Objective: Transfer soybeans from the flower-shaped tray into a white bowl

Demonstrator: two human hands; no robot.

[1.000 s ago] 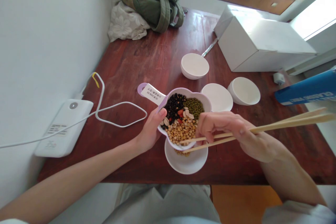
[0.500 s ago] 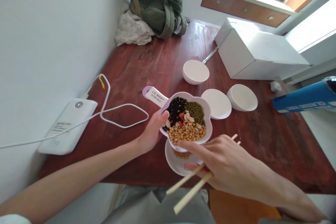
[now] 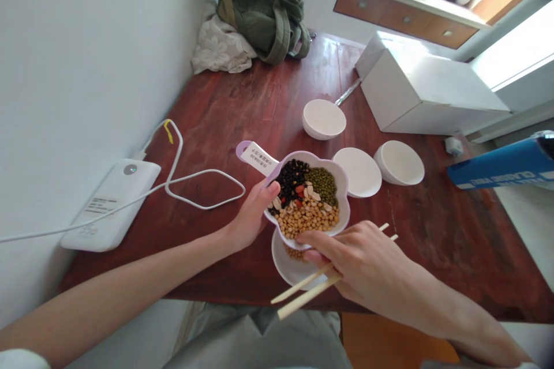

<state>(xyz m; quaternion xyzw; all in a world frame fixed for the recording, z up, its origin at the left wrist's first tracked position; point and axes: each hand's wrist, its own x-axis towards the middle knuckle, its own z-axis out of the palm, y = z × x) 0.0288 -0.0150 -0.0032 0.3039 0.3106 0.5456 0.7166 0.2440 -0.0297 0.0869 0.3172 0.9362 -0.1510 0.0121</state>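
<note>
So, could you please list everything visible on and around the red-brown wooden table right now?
Flower-shaped lilac bowl of mixed beans: one, table centre, tilted over a dish.
Small white ceramic dishes: four; one under the bowl, three beyond.
Wooden chopsticks: one pair, pale.
White power bank with cable: one, left.
Green bag: one, far end, on floral cloth.
White box: one, right.
Blue package: one, right edge.
Table.
Left hand: holds the bowl.
Right hand: holds the chopsticks.
</note>
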